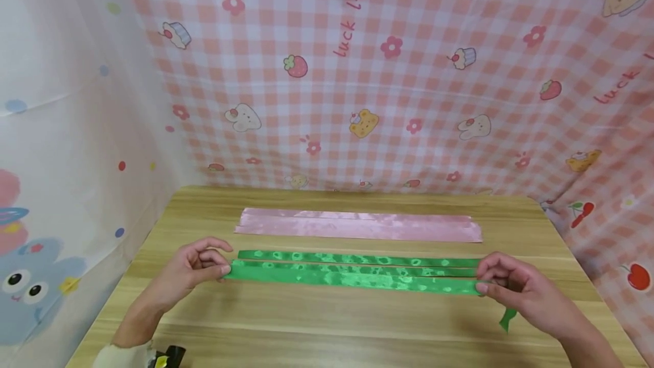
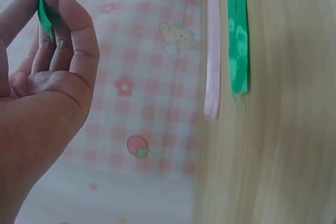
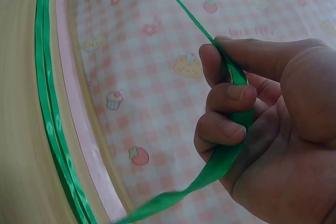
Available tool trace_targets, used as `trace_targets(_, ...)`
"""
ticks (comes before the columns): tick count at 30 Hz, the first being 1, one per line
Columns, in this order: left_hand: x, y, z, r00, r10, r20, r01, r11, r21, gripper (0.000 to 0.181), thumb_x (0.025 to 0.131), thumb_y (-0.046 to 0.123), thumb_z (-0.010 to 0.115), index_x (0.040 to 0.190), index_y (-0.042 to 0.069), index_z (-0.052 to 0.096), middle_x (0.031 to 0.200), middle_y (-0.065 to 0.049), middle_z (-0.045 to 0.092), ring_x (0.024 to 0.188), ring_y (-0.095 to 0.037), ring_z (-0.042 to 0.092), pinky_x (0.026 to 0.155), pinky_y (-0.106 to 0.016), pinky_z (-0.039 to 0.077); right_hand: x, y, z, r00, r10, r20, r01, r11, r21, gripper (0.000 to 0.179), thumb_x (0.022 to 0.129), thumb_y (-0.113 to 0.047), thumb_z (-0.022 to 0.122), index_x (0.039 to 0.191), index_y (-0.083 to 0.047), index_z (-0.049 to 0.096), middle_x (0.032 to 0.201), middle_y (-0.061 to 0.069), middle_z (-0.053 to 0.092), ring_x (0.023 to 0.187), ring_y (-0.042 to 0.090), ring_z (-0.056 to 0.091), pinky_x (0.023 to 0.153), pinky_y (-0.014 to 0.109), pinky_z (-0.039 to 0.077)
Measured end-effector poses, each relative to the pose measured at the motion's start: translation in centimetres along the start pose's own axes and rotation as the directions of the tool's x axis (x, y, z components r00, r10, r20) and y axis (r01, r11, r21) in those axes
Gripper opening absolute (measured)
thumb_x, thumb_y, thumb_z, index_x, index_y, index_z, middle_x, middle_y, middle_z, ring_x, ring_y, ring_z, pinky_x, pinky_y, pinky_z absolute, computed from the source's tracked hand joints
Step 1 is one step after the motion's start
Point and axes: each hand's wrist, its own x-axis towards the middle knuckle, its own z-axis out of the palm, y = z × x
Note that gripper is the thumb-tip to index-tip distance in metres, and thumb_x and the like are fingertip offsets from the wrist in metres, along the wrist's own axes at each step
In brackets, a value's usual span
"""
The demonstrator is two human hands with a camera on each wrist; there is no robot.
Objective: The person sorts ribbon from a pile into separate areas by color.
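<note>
A shiny green ribbon (image 1: 357, 281) is stretched level between both hands. My left hand (image 1: 196, 266) pinches its left end between thumb and index finger; a short green tip (image 2: 44, 19) shows there in the left wrist view. At the other side my right hand (image 1: 526, 288) pinches the ribbon, with the other fingers curled over it in the right wrist view. From that hand a loose tail (image 1: 507, 320) hangs down, slightly twisted. Behind the stretched ribbon, green ribbon strips (image 1: 306, 256) lie side by side on the table. Farther back lie pink ribbon strips (image 1: 357, 229), parallel to the green ones.
The wood-grain table (image 1: 306, 331) carries the strips. A pink checked cloth (image 1: 327, 90) hangs behind it, and a white cloth (image 1: 61, 129) with cartoon prints hangs at the left. A small black object (image 1: 175, 355) shows beside the left sleeve (image 1: 120, 355).
</note>
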Motion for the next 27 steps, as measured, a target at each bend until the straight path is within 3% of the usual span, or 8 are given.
trace_targets(4, -0.4, -0.3, -0.7, 1.000, -0.004, -0.008, 0.004, 1.000, 0.015, 0.032, 0.097, -0.008, 0.053, 0.125, 0.009, 0.057, 0.097, 0.002, 0.072, 0.084, -0.013, 0.070, 0.081, -0.033, 0.058, -0.5, 0.9, -0.8, 1.000, -0.028, -0.012, 0.028, 0.999, 0.019, 0.025, 0.093, 0.020, 0.049, 0.110, 0.004, 0.054, 0.086, 0.002, 0.062, 0.072, 0.015, 0.055, 0.054, 0.035, 0.042)
trace_targets(8, -0.7, -0.4, -1.3, 0.999, -0.037, -0.040, 0.039, 0.999, 0.035, 0.032, 0.098, -0.005, 0.053, 0.125, 0.012, 0.058, 0.097, 0.003, 0.073, 0.083, -0.014, 0.071, 0.084, -0.032, 0.057, -0.9, 1.5, -1.6, 1.000, -0.015, -0.016, 0.016, 0.999, 0.049, 0.029, 0.093, 0.021, 0.046, 0.112, 0.001, 0.054, 0.087, -0.001, 0.063, 0.067, 0.019, 0.049, 0.050, 0.037, 0.036)
trace_targets(17, -0.9, -0.6, -2.2, 0.986, -0.076, -0.147, 0.084, 0.996, 0.044, 0.027, 0.098, -0.003, 0.056, 0.118, 0.015, 0.060, 0.092, 0.002, 0.074, 0.077, -0.013, 0.070, 0.074, -0.031, 0.060, -1.5, 2.3, -3.2, 0.996, 0.079, -0.049, -0.076, 0.995, 0.059, 0.031, 0.095, 0.016, 0.047, 0.113, -0.007, 0.057, 0.094, -0.002, 0.067, 0.082, 0.004, 0.061, 0.063, 0.026, 0.051)
trace_targets(23, -1.2, -0.8, -2.5, 0.975, -0.099, -0.198, 0.109, 0.993, 0.042, 0.023, 0.097, -0.002, 0.058, 0.115, 0.013, 0.060, 0.090, 0.001, 0.073, 0.076, -0.013, 0.070, 0.072, -0.031, 0.060, -1.9, 3.0, -3.9, 0.986, 0.134, -0.103, -0.132, 0.991, 0.032, 0.029, 0.097, 0.012, 0.048, 0.112, -0.011, 0.057, 0.091, -0.005, 0.067, 0.075, 0.006, 0.058, 0.055, 0.033, 0.041)
trace_targets(27, -0.9, -0.8, -2.4, 0.963, -0.121, -0.241, 0.145, 0.986, 0.085, 0.020, 0.097, 0.002, 0.061, 0.114, 0.012, 0.059, 0.091, 0.002, 0.073, 0.078, -0.012, 0.069, 0.072, -0.029, 0.059, -1.8, 3.4, -4.2, 0.976, 0.165, -0.140, -0.160, 0.986, 0.044, 0.023, 0.099, 0.008, 0.049, 0.111, -0.011, 0.055, 0.085, -0.006, 0.062, 0.062, 0.019, 0.042, 0.052, 0.037, 0.031)
